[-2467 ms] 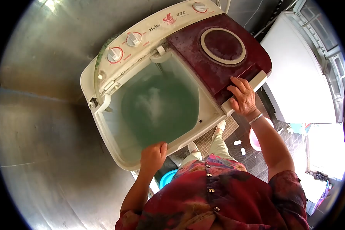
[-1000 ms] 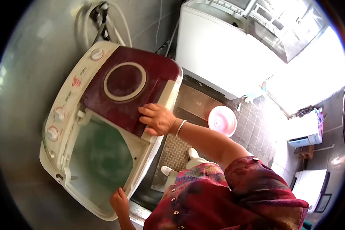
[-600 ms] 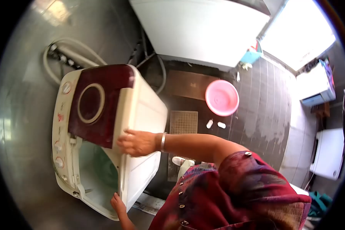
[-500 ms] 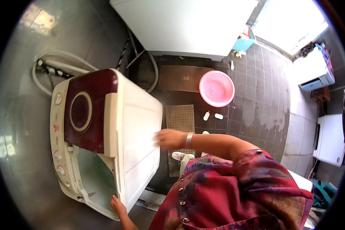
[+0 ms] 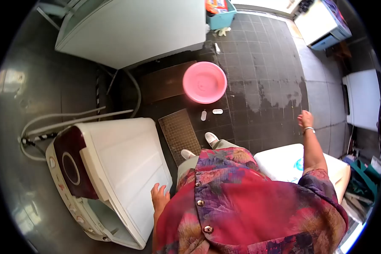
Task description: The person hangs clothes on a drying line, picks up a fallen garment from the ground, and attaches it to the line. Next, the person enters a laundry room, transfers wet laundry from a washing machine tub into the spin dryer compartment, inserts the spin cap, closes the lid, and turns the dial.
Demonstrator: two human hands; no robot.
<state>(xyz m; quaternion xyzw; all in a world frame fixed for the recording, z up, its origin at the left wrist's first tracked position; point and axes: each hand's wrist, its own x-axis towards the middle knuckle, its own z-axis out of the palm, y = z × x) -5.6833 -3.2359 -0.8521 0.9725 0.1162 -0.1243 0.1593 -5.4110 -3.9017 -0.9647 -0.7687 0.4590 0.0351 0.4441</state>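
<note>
At the left stands a cream washing machine [image 5: 127, 156] with a dark maroon lid [image 5: 74, 158], dials along its far edge and one open compartment [image 5: 108, 220]. My left hand [image 5: 160, 197] hangs at its near side, fingers apart and holding nothing. Out to the right, my right hand [image 5: 305, 119] is loosely curled over the floor with nothing in it, a bracelet on the wrist. Below that arm is a white appliance top [image 5: 279, 163] with a blue label.
A pink basin [image 5: 204, 82] stands on the dark tiled floor ahead, near two small white oval pieces [image 5: 217, 111]. A tan grid mat [image 5: 180, 133] lies before my feet. Further off are a large white cabinet [image 5: 135, 31], a teal bin [image 5: 222, 19] and a looping hose [image 5: 27, 131].
My left hand has come off the washing machine's rim. My right hand has swung from beside the machine out to the right. The view has turned rightward.
</note>
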